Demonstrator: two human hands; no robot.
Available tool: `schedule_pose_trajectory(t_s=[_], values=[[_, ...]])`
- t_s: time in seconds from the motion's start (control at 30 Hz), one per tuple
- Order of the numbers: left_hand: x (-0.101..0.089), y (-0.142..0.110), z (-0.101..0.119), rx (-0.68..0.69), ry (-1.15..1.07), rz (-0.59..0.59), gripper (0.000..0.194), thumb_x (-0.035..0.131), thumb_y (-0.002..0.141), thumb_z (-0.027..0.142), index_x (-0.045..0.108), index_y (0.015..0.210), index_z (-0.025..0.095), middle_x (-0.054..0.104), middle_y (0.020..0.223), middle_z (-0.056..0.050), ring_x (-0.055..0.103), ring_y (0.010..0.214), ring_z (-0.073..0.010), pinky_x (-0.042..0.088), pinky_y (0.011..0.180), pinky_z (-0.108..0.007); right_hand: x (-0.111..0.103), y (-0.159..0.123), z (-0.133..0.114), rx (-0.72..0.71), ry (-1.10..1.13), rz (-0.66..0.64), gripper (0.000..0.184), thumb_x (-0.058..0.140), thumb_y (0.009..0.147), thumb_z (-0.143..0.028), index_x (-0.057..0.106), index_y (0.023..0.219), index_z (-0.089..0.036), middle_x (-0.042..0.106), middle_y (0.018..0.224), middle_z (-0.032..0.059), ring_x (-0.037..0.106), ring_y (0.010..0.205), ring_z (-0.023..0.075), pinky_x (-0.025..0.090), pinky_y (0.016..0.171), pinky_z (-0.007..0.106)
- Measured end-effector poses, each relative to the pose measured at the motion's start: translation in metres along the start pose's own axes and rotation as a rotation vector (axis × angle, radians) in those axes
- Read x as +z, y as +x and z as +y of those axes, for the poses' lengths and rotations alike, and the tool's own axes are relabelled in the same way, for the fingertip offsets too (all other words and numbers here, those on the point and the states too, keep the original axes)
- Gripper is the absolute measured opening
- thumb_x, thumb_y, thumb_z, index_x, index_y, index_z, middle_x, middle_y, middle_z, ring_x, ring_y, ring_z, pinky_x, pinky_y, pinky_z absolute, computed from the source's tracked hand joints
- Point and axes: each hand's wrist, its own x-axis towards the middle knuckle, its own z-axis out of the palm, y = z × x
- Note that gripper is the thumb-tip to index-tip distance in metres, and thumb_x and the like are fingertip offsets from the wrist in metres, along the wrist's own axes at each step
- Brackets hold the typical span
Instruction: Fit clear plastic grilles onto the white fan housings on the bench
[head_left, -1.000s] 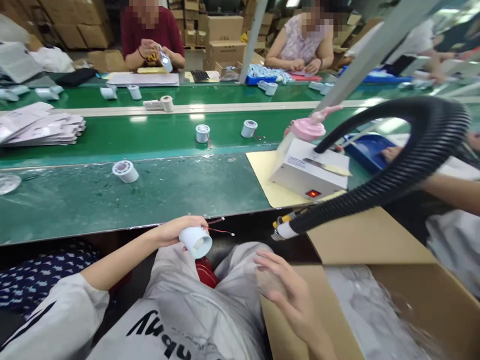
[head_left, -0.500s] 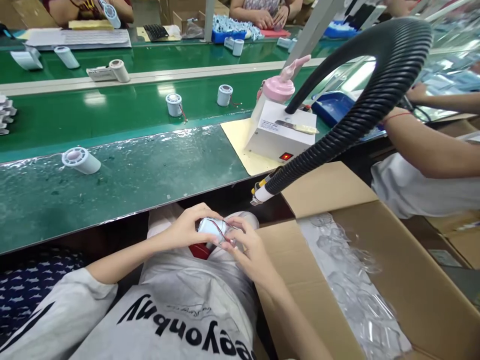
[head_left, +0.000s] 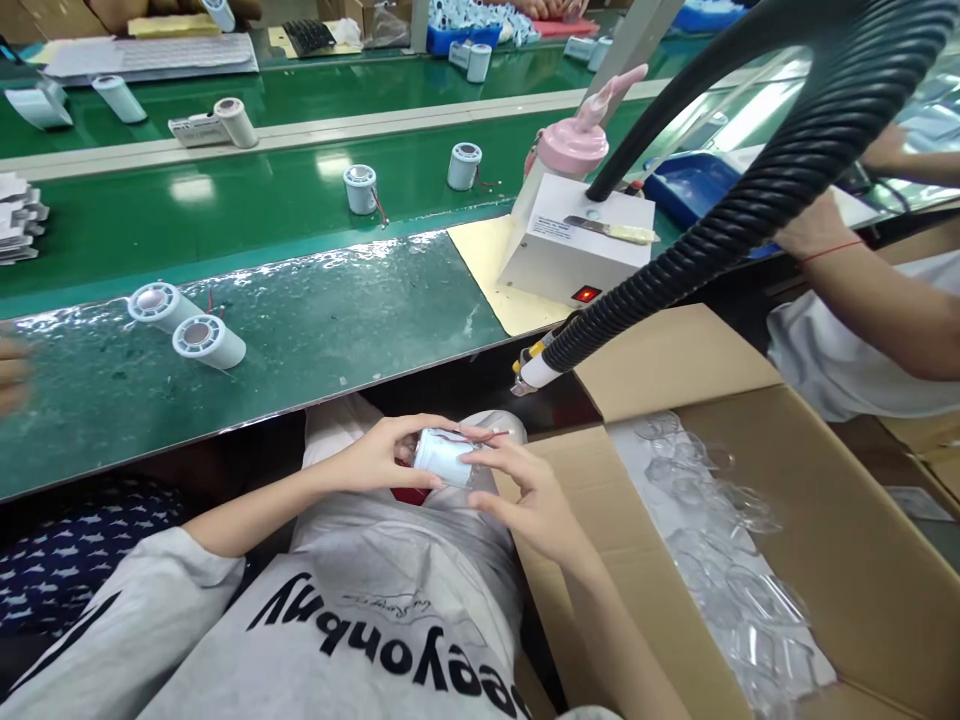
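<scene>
Over my lap, my left hand [head_left: 382, 458] grips a small white cylinder part [head_left: 444, 460] with a thin red wire. My right hand [head_left: 525, 490] pinches the right end of the same part, pressing a clear round cap onto it. Both hands sit below the near edge of the green conveyor table [head_left: 315, 340]. Two similar white cylinder parts [head_left: 187, 325] lie on their sides at the table's left.
An open cardboard box [head_left: 720, 520] of clear plastic caps stands at my right. A black corrugated hose [head_left: 720, 240] ends just above my hands. A white box device [head_left: 577, 245] with a red light sits on a yellow mat. A neighbour's arm [head_left: 862, 290] reaches in at right.
A second white cylinder part has appeared beside the first at the table's left, and a blurred hand shows at the left edge. My hands stay together on the part.
</scene>
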Motion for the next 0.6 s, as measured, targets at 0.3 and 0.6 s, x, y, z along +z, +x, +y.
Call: schedule_pose_trajectory(t_s=[0.3,0.6], values=[[-0.001,-0.004,0.004,0.053,0.003,-0.061,0.074,0.084,0.074,0.046,0.058,0.141,0.025,0.062,0.14,-0.015,0.068,0.106,-0.0247,0.056,0.08,-0.029,-0.005,-0.013,0.001,-0.023,-0.149,-0.056,0.033,0.074,0.089,-0.033,0.066,0.12,-0.024,0.064,0.139,0.0138,0.063,0.126,0.0301,0.056,0.102,0.044],[-0.003,-0.005,-0.002,0.286,0.144,-0.087,0.075,0.084,0.077,0.035,0.054,0.145,0.029,0.058,0.146,-0.014,0.056,0.134,-0.0298,0.045,0.112,-0.046,-0.004,-0.012,-0.009,0.138,0.067,-0.069,0.038,0.076,0.086,-0.041,0.065,0.117,-0.023,0.071,0.124,0.0121,0.07,0.11,0.028,0.062,0.091,0.042]])
